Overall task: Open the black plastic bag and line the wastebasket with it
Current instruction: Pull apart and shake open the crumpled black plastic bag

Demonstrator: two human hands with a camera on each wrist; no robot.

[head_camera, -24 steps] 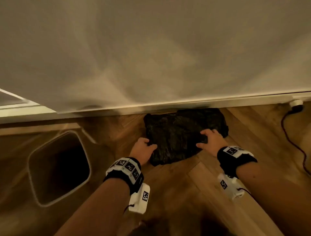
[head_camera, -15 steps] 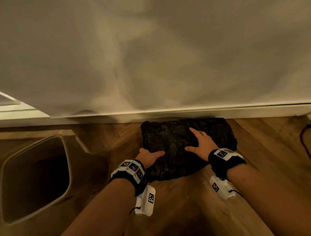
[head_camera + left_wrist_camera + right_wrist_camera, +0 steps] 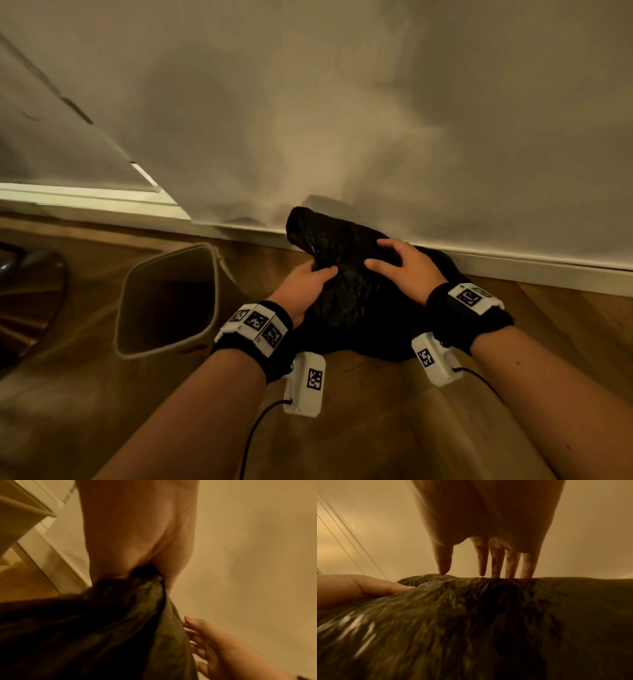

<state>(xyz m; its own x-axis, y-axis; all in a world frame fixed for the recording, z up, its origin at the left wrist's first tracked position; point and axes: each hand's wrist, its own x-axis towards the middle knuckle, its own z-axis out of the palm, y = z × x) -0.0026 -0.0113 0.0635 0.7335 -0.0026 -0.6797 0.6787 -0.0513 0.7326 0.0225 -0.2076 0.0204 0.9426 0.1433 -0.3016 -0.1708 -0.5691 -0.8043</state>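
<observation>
I observed the black plastic bag point(image 3: 352, 294) bunched on the wooden floor point(image 3: 376, 428), partly raised, its far side against the white baseboard point(image 3: 513, 263) at the foot of the wall point(image 3: 376, 120). My left hand point(image 3: 305, 284) gripped a gathered fold at the bag's left side; in the left wrist view the plastic point(image 3: 120, 622) ran up into the closed fist point(image 3: 137, 534) and was pinched there. A peak of film stood up just beyond that grip, toward the wall.

My right hand point(image 3: 407, 267) lay on top of the bag, just to the right of the left grip, with the thumb pointing toward the left hand. In the right wrist view the fingers point(image 3: 496, 562) were extended, slightly spread, with their tips touching the crinkled surface point(image 3: 471, 622); nothing was clasped in them. The two hands were close together but apart, with a narrow strip of plastic between them.

The wastebasket point(image 3: 219, 284) stood to the left of the left grip, near it and not touching the bag. Its opening was unlined and dark inside. Both wrists carried black bands with white marker blocks point(image 3: 255, 323), and a cable point(image 3: 260, 421) trailed from the left one. I noted a white door edge point(image 3: 102, 144) further left of the basket. Both wrist views were blurred.
</observation>
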